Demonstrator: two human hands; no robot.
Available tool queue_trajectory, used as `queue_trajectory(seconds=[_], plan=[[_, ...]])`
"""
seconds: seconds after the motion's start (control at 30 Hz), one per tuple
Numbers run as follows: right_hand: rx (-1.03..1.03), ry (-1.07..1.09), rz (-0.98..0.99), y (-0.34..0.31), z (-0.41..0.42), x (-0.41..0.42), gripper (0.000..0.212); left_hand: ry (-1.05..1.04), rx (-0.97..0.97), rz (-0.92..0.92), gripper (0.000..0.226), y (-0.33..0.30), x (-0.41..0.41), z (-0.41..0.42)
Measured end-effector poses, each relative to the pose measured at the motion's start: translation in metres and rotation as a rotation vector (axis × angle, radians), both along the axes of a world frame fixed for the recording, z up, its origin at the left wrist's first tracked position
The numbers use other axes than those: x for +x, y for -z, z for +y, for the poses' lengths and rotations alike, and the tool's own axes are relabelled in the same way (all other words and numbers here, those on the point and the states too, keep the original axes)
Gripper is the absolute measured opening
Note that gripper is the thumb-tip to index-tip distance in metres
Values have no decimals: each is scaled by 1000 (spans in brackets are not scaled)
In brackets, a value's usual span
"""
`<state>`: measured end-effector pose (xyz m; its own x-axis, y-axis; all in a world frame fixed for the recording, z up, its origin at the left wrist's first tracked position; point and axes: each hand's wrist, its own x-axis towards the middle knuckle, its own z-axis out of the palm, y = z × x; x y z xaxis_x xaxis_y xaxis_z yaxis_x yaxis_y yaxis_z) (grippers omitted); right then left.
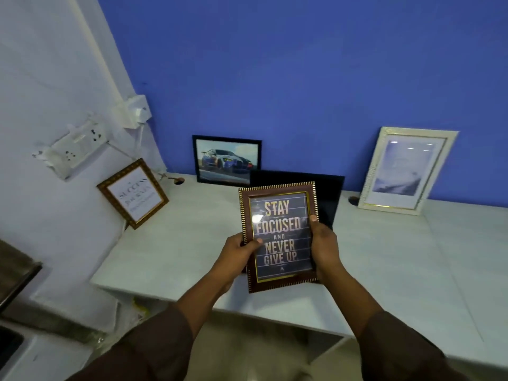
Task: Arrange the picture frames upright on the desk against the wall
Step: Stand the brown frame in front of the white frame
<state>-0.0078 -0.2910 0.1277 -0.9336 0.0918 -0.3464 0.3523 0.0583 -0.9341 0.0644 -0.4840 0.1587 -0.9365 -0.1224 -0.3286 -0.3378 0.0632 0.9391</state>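
Observation:
I hold a brown and gold frame (279,235) reading "Stay focused and never give up" above the white desk (170,243). My left hand (237,251) grips its left edge and my right hand (323,243) grips its right edge. A black panel (330,193) shows directly behind it; whether it lies on the desk I cannot tell. A black car-picture frame (227,160) stands upright against the blue wall. A white frame (404,171) leans on the same wall at the right. A gold "Success" frame (132,193) leans on the left wall.
A socket strip (75,148) and a white plug box (134,110) hang on the left wall. Two cable holes (179,180) (353,199) pierce the desk near the back. A dark counter edge (19,279) lies at the lower left.

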Motion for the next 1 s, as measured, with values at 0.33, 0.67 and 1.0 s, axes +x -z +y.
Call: queue_trajectory(seconds=[0.33,0.67,1.0], plan=[[82,232,12,22,134,-31,53,6,406,-248,78,21,-92,130],[-91,229,-10,46,266,-98,60,5,360,-368,58,59,-209,266],[-288,387,-151,87,336,-123,54,110,344,-445,49,101,-273,344]])
